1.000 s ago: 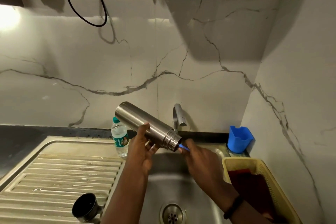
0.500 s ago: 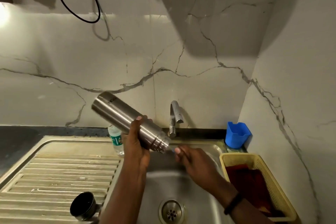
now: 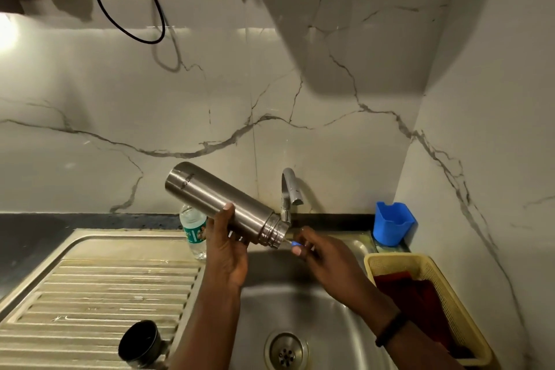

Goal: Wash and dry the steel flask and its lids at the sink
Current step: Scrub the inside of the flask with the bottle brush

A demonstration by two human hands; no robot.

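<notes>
Above the sink (image 3: pixel 300 303), the left hand (image 3: pixel 226 252) grips the steel flask (image 3: pixel 223 204) tilted, mouth down toward the tap (image 3: pixel 289 189), while the right hand (image 3: pixel 327 264) pinches a blue-tipped brush handle (image 3: pixel 295 244) at that mouth.

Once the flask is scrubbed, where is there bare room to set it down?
The ribbed drainboard is bare between the plastic water bottle and the black lid. The sink basin around the drain is bare too. The yellow basket holds a red cloth.
</notes>
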